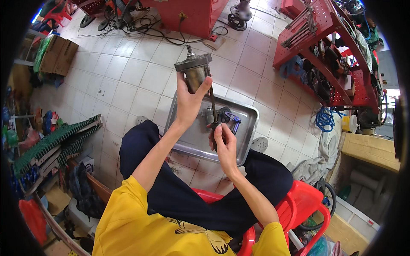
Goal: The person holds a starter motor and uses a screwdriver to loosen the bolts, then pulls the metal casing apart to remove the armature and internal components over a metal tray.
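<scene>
My left hand point(189, 101) is wrapped around a starter motor point(196, 78), a brass-toned metal cylinder with a grey end flange and a toothed shaft pointing up and away. In my right hand point(224, 144) is a screwdriver point(213, 103), its dark handle mostly hidden by my fingers. The long blade runs up along the motor's right side to the flange; whether its tip sits in a screw I cannot tell. Below my hands lies a grey metal tray point(188, 132). Dark metal parts and a purple-blue lever-like piece point(233, 121) rest in it, partly behind the screwdriver.
At right stands a red tool cart point(305, 30) loaded with tools, near a coiled blue hose point(325, 119). A red machine point(190, 19) with loose cables is ahead. Cardboard boxes point(59, 54) sit far left, a green-black woven seat point(60, 138) nearer. Beneath me is a red plastic chair point(305, 199).
</scene>
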`<state>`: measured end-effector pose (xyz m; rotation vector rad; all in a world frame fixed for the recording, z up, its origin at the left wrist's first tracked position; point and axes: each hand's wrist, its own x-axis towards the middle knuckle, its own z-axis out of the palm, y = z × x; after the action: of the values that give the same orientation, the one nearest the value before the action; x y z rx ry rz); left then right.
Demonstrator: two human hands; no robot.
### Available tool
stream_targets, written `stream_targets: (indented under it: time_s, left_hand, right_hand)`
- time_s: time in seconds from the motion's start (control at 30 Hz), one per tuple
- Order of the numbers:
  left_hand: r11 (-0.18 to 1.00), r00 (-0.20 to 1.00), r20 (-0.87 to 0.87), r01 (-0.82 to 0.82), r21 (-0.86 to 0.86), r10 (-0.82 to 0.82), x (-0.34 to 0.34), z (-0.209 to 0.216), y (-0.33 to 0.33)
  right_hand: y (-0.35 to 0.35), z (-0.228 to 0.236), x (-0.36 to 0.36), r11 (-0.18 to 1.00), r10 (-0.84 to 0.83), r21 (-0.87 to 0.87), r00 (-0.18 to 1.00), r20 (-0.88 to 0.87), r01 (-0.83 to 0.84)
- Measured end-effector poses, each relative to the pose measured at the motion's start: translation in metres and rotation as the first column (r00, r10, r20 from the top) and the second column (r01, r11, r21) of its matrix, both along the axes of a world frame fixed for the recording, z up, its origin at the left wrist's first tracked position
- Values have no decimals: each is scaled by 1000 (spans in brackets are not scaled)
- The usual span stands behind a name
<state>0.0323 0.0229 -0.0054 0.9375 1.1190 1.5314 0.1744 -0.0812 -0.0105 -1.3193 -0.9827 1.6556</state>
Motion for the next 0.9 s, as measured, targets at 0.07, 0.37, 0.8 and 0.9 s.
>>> stream_targets:
  time_s: [0.07,0.37,0.8,0.9]
  left_hand:
    - [1000,1000,-22,20,3,-20,-1,-9,1]
    - [998,998,63,-8,-59,11,2,4,0]
    - [997,1000,12,-11,-70,12,-5,5,-3]
    - [997,1000,15,-7,-71,8,-5,6,-3]
  right_hand:
    - [-2,2,-3,1000,-13,4,999,-45,13]
    - [7,-1,6,987,-34,161,990,135,12]
    - [19,0,17,998,-47,39,996,82,44]
    - [22,-7,26,1000,12,-27,1000,-7,-12]
